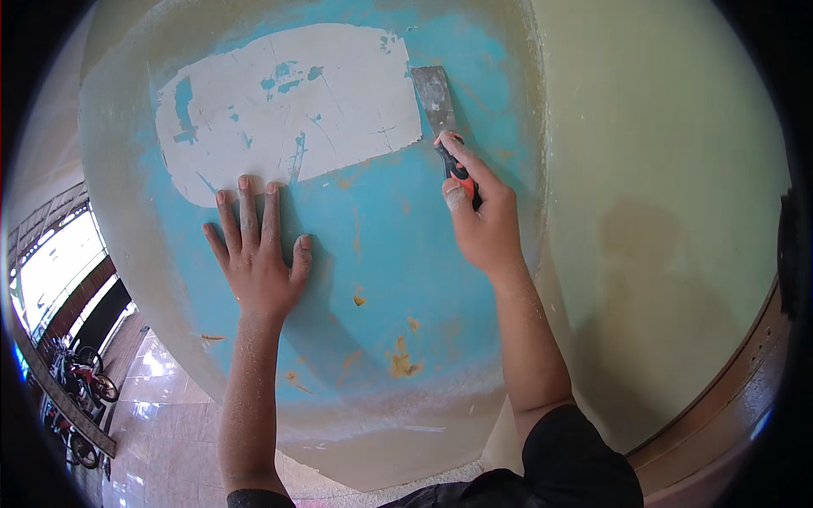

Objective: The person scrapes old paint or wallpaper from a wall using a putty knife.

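My right hand (pixel 483 212) is closed around the black and orange handle of a putty knife (pixel 436 97). Its wide metal blade points up and lies against the wall, beside the right edge of a white patch (pixel 356 93). Bits of blue show through that patch where the white layer is gone. My left hand (pixel 258 262) is spread out on the blue-painted wall (pixel 389 237), fingertips at the patch's lower edge, holding nothing. White dust covers the fingers of both hands.
Yellowish-brown spots (pixel 404 360) mark the lower blue wall. On the right stands a pale green wall (pixel 652 152) with my shadow, above a brown wooden edge (pixel 720 398). Motorcycles (pixel 85 381) stand at the far left, past shiny floor tiles (pixel 165 423).
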Motion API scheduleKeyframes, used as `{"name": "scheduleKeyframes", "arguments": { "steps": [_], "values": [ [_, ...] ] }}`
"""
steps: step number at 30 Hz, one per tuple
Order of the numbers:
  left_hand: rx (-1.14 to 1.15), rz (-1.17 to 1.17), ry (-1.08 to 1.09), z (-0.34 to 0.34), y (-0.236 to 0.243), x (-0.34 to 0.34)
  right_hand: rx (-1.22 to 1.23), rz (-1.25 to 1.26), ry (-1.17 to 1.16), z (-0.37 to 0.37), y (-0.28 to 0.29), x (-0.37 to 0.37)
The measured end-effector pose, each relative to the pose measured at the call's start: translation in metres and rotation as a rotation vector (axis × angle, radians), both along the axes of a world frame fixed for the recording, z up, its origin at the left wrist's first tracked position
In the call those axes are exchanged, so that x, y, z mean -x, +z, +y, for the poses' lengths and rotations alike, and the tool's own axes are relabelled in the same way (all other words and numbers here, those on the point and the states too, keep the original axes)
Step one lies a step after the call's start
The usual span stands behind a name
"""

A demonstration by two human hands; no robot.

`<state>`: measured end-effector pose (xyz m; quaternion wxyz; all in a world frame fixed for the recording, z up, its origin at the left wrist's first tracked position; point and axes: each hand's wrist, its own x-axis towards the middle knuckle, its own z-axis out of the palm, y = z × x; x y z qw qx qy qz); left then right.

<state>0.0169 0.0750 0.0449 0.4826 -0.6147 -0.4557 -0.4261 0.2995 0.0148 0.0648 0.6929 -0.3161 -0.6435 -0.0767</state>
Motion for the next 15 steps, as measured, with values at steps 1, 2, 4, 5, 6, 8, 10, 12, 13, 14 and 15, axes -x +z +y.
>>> {"name": "scheduleKeyframes", "arguments": {
  "steps": [1,2,4,5,6,8,10,12,13,14,15],
  "values": [
    [-0.002,-0.001,0.0,0.0,0.0,-0.001,-0.002,-0.001,0.0,0.001,0.002,0.0],
    [-0.001,0.0,-0.001,0.0,-0.001,-0.001,-0.047,-0.015,-0.026,0.003,0.006,-0.001],
    [-0.002,0.001,0.0,0.0,-0.001,-0.002,-0.094,-0.028,-0.05,0.005,0.013,0.0],
    [0.002,-0.001,-0.002,0.0,-0.001,-0.001,-0.067,-0.017,-0.036,0.005,0.017,0.0],
    [0.005,-0.003,-0.003,0.0,-0.001,-0.001,-0.04,-0.006,-0.022,0.006,0.021,0.001],
    [0.014,-0.013,-0.023,-0.002,0.0,-0.002,-0.096,-0.015,-0.021,0.01,0.029,0.0],
    [0.024,-0.022,-0.041,-0.002,0.0,-0.002,-0.15,-0.022,-0.018,0.013,0.039,-0.001],
    [0.006,-0.001,0.005,-0.003,0.0,-0.002,-0.078,-0.02,-0.036,0.01,0.05,0.0],
    [0.007,0.0,0.003,-0.002,0.0,-0.002,-0.077,-0.019,-0.038,0.012,0.055,-0.001],
    [0.01,-0.001,0.012,-0.002,-0.001,-0.002,-0.114,-0.03,-0.058,0.013,0.059,-0.002],
    [0.013,-0.002,0.02,-0.001,-0.001,-0.003,-0.15,-0.042,-0.079,0.014,0.06,-0.003]
  ]
}}
